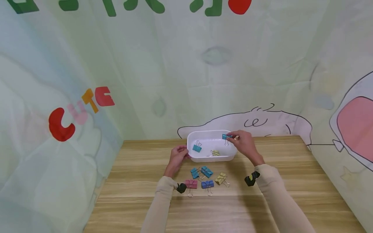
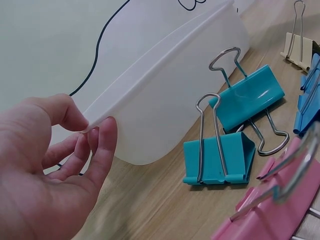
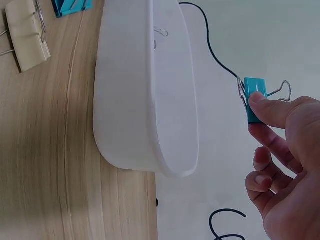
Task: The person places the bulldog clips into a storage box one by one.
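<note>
Fingers (image 3: 272,142) of the right hand (image 1: 246,144) are pinching a teal binder clip (image 3: 255,85), the thumb lying across its painted body and both wire handles sticking out free. In the head view this clip is showing at the upper right corner of a white tray (image 1: 212,159); in the right wrist view it is hanging to the right of the tray, apart from its rim. Fingers and thumb of the left hand (image 2: 55,150) are gripping that rim at the tray's left end.

A second teal clip (image 1: 197,148) and a yellow clip (image 1: 215,152) are lying inside the tray. Lower in the head view, two more teal clips (image 1: 207,171), a pink clip (image 1: 191,184), a blue clip (image 1: 207,184) and a cream-yellow clip (image 1: 221,178) are resting on the wooden table (image 1: 140,168).

The pinched clip is probably feeling light, stiff and hardly fragile, its glossy coat making it slightly slippery. Its handles are likely swinging loosely and snagging neighbours, so the flat body is offering the better hold. The tray, seemingly thin plastic, is probably flexing a little and sliding easily, its rim giving the surest grip.
</note>
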The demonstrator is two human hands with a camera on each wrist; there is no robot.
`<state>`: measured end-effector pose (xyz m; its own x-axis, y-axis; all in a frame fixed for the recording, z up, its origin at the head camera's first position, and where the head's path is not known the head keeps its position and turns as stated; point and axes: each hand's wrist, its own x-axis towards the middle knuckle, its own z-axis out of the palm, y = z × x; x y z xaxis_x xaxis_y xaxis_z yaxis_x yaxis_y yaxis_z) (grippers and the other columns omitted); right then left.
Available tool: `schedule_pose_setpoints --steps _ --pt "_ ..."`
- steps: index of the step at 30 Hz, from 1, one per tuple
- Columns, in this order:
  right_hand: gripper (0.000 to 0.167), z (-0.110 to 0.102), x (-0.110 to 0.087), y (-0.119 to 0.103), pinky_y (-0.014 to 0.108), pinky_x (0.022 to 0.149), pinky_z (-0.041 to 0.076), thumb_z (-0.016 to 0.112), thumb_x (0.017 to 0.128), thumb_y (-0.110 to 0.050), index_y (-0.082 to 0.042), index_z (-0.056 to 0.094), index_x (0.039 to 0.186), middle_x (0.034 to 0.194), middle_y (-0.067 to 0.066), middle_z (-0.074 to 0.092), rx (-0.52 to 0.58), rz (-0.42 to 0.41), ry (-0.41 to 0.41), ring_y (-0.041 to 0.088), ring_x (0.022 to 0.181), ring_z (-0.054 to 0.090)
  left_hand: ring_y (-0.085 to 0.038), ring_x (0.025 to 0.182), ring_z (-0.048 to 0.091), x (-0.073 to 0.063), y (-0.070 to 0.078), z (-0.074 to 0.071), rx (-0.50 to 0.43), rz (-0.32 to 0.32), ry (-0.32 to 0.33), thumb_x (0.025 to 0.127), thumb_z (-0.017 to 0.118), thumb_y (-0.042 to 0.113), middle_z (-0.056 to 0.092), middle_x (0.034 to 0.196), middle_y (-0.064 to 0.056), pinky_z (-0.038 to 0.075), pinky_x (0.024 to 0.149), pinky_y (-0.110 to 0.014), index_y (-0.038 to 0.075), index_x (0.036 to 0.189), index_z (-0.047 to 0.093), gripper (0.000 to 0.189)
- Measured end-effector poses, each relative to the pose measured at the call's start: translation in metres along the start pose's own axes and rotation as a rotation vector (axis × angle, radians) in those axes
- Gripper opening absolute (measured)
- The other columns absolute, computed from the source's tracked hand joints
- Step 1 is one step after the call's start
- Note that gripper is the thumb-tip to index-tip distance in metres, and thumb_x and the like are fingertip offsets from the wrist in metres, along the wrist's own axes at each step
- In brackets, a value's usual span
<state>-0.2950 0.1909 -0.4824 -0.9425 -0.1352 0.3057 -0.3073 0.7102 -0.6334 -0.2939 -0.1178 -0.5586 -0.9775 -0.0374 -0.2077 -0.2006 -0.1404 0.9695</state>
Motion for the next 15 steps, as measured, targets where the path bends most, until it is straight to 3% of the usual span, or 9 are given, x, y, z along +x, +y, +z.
schedule_pose_setpoints --steps 11,15 --pt "0.020 -0.0011 -0.0037 -0.0022 0.030 0.061 0.046 0.077 0.094 -0.012 -0.002 0.079 0.111 0.098 0.014 0.071 0.016 0.017 -0.007 0.025 0.077 0.055 -0.034 0.096 0.067 0.0010 -0.0016 0.0002 0.010 0.004 -0.002 0.098 0.057 -0.005 0.057 0.128 -0.035 0.063 0.086 -0.038 -0.014 0.134 0.051 0.038" --pt "0.035 -0.0010 -0.0054 0.0023 0.035 0.066 0.050 0.079 0.093 -0.016 -0.001 0.073 0.125 0.105 0.018 0.071 -0.013 0.014 -0.030 0.028 0.082 0.057 -0.035 0.097 0.067 0.0016 -0.0025 0.0006 0.016 0.005 0.000 0.098 0.057 -0.004 0.058 0.128 -0.034 0.063 0.085 -0.037 -0.014 0.134 0.052 0.038"
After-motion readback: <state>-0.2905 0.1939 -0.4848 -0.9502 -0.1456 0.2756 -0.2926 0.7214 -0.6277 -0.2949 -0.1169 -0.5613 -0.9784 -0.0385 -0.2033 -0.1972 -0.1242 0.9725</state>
